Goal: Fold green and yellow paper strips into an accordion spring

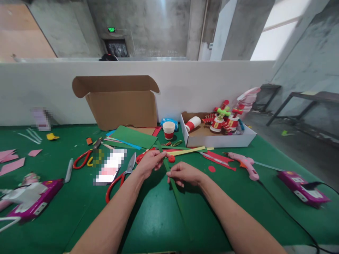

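Observation:
Between my two hands stretches a long green paper strip (pixel 176 194), its lower end hanging toward the table's front. My left hand (pixel 151 163) pinches it near the upper part. Lower down, my right hand (pixel 184 173) grips the same strip between thumb and fingers. Just beyond my fingers lies a small red disc-like piece (pixel 172 159). Yellow paper strips (pixel 188 151) reach to the right behind it. Large red-handled scissors (pixel 129 165) lie beside my left forearm, which partly covers them. A flat red paper circle (pixel 212 169) rests to the right of my right hand.
Green and coloured paper sheets (pixel 135 137) lie behind my hands, near a red-and-white paper cup (pixel 168 130). A white box (pixel 218 142) holds paper figures. A pink glue gun (pixel 245 164) trails a cord at right. More scissors (pixel 82 159) and purple packets (pixel 43 201) lie left.

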`<state>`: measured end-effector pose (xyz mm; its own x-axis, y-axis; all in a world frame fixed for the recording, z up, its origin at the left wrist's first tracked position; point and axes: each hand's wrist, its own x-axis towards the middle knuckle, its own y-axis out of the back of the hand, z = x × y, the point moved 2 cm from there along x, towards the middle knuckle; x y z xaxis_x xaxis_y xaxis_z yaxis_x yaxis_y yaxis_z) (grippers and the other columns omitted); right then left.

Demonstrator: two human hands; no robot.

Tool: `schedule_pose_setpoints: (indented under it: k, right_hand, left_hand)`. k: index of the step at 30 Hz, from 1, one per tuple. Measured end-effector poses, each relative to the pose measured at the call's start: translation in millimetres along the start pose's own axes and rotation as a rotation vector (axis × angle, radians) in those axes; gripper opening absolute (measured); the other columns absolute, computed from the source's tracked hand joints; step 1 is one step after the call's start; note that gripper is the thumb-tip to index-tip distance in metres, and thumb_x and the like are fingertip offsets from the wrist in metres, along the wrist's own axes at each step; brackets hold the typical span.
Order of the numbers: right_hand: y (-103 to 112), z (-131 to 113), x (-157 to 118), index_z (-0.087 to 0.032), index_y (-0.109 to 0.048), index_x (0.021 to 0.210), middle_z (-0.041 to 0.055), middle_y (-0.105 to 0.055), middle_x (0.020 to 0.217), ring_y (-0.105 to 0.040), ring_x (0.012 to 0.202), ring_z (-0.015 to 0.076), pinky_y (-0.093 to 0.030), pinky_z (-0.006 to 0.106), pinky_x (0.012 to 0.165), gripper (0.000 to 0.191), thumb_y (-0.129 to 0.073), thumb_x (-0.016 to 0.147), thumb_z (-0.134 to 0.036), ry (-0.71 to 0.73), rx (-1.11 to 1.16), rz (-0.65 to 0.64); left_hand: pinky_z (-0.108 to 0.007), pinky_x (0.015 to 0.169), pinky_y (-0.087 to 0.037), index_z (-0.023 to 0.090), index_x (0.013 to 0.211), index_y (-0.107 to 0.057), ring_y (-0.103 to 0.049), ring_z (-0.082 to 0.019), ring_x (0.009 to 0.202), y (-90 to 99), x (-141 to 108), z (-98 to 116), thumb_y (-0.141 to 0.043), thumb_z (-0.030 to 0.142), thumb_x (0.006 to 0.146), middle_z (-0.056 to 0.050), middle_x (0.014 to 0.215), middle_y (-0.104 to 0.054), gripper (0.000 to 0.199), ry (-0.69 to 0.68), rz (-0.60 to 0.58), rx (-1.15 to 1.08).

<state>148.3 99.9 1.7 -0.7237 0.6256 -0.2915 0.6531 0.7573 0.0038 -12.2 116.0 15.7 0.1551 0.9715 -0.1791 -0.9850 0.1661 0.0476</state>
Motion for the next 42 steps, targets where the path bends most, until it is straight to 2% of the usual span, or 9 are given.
schedule_pose_setpoints:
  k: [3,5,8,13,17,23,25,31,42]
  right_hand:
    - [0,1,2,-0.011,-0.071,0.076,-0.0051,-0.050,0.041,-0.042,0.036,0.0050,-0.033,0.017,0.039,0.045,-0.069,0.072,-0.056,0.001,0.013,0.009]
    - [1,3,5,-0.012,-0.072,0.080,-0.0027,-0.057,0.049,-0.042,0.037,0.0043,-0.034,0.017,0.039,0.047,-0.068,0.071,-0.058,0.034,0.053,0.086]
    - [1,4,9,-0.012,-0.070,0.075,0.0007,-0.064,0.059,-0.041,0.038,0.0034,-0.034,0.017,0.037,0.047,-0.070,0.069,-0.059,0.082,0.099,0.189]
    - [0,3,6,-0.011,-0.070,0.072,0.0021,-0.066,0.059,-0.043,0.039,0.0038,-0.036,0.018,0.038,0.046,-0.072,0.068,-0.057,0.044,0.080,0.112]
    - [-1,2,3,-0.010,-0.072,0.076,0.0014,-0.065,0.058,-0.045,0.039,0.0041,-0.037,0.018,0.039,0.045,-0.074,0.066,-0.055,-0.006,0.047,0.016]
    - [4,5,10,-0.012,-0.070,0.075,0.0008,-0.065,0.060,-0.043,0.040,0.0033,-0.035,0.017,0.038,0.044,-0.072,0.069,-0.056,0.073,0.085,0.195]
    - [5,6,11,-0.012,-0.070,0.073,0.0008,-0.065,0.060,-0.043,0.040,0.0032,-0.034,0.016,0.037,0.045,-0.072,0.068,-0.056,0.086,0.091,0.212]
    - [6,8,12,-0.012,-0.069,0.074,0.0011,-0.065,0.061,-0.043,0.040,0.0034,-0.035,0.017,0.037,0.042,-0.072,0.069,-0.054,0.092,0.098,0.231]
    - [8,9,15,-0.014,-0.066,0.072,0.0013,-0.065,0.066,-0.047,0.044,0.0044,-0.037,0.018,0.041,0.037,-0.069,0.072,-0.050,0.126,0.111,0.309]
  left_hand:
    - [-0.020,0.039,-0.021,0.011,0.078,-0.067,-0.035,-0.005,0.040,-0.7,0,-1,-0.068,0.065,0.063,0.008,0.045,-0.037,0.056,-0.012,-0.017,-0.025]
    - [-0.020,0.040,-0.022,0.011,0.075,-0.066,-0.038,-0.006,0.040,-4.2,-1,-3,-0.068,0.064,0.065,0.006,0.044,-0.041,0.054,0.009,-0.074,0.011]
    - [-0.020,0.041,-0.024,0.012,0.070,-0.064,-0.043,-0.008,0.042,-9.7,-2,-5,-0.068,0.062,0.067,0.003,0.044,-0.047,0.050,0.040,-0.141,0.061]
    - [-0.021,0.041,-0.023,0.012,0.066,-0.064,-0.036,-0.006,0.041,-5.6,-2,0,-0.071,0.061,0.063,0.006,0.044,-0.042,0.049,-0.003,-0.065,0.035]
    - [-0.021,0.042,-0.022,0.011,0.077,-0.070,-0.034,-0.005,0.043,-2.9,-1,1,-0.072,0.061,0.062,0.006,0.045,-0.040,0.053,-0.016,-0.035,-0.041]
    - [-0.021,0.043,-0.024,0.010,0.080,-0.069,-0.041,-0.007,0.044,-11.8,-2,-3,-0.073,0.061,0.062,0.004,0.048,-0.049,0.054,0.017,-0.112,-0.018]
    - [-0.020,0.042,-0.025,0.012,0.079,-0.067,-0.043,-0.007,0.044,-13.3,-3,-4,-0.072,0.060,0.064,0.003,0.049,-0.051,0.051,0.014,-0.122,-0.007]
    - [-0.020,0.042,-0.026,0.016,0.056,-0.053,-0.042,-0.007,0.044,-12.5,-2,-4,-0.073,0.058,0.060,0.003,0.044,-0.050,0.047,-0.003,-0.105,0.056]
    - [-0.020,0.044,-0.029,0.015,0.062,-0.059,-0.044,-0.007,0.045,-11.4,0,-6,-0.075,0.044,0.060,0.002,0.051,-0.055,0.033,-0.039,-0.051,-0.008]
